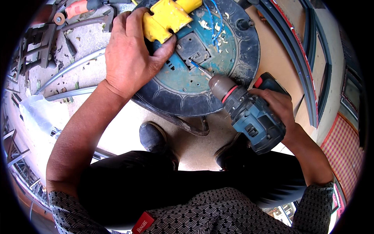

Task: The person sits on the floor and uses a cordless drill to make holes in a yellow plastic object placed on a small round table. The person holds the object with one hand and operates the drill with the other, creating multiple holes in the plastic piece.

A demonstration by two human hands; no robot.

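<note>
My left hand is closed round the lower left edge of a yellow plastic part with notches in its edges. That part sits over a round teal plate with a thick black rim. In my right hand is a teal cordless drill, its chuck aimed up and left. The drill's slim bit ends by a slotted square panel in the plate; whether it touches, I cannot tell. Thin blue wires and pale crumbs lie on the plate.
Dark curved strips stand at the right, near a red checked cloth. Metal pieces and an orange power tool lie at upper left. Below them is clear plastic film. My shoe is under the rim.
</note>
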